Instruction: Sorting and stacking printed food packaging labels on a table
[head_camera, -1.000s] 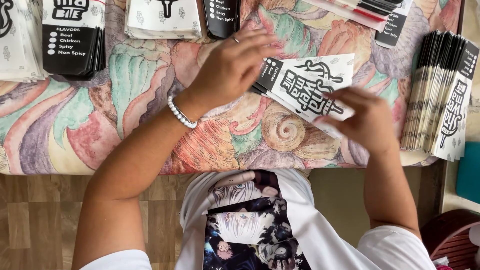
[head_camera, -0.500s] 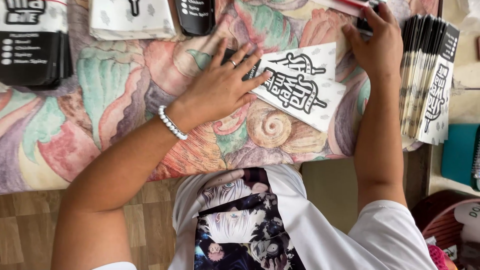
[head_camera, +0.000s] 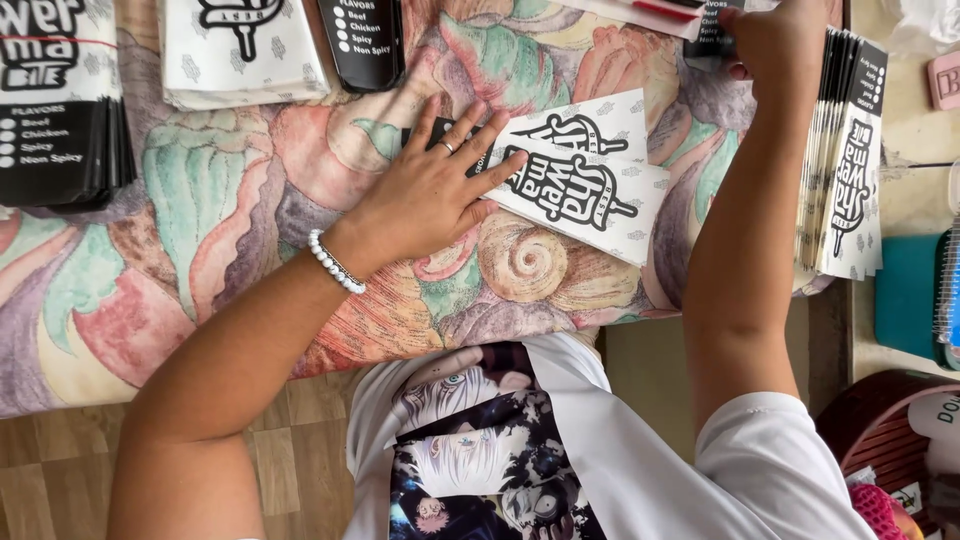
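Head view looks down on the left hand (head_camera: 425, 195), fingers spread flat, pressing a white printed food sleeve (head_camera: 585, 175) against the flowered tablecloth (head_camera: 230, 200) near the centre. At one o'clock the right hand (head_camera: 775, 40) curls closed around a dark flat sleeve (head_camera: 708, 45) by the red-edged pile (head_camera: 640, 12). Judging by the piles, much sorting looks done: a black stack (head_camera: 60, 130) at ten o'clock, a white stack (head_camera: 240, 50) at eleven, and an upright row of sleeves (head_camera: 845, 160) at three o'clock, with one piece under the palm.
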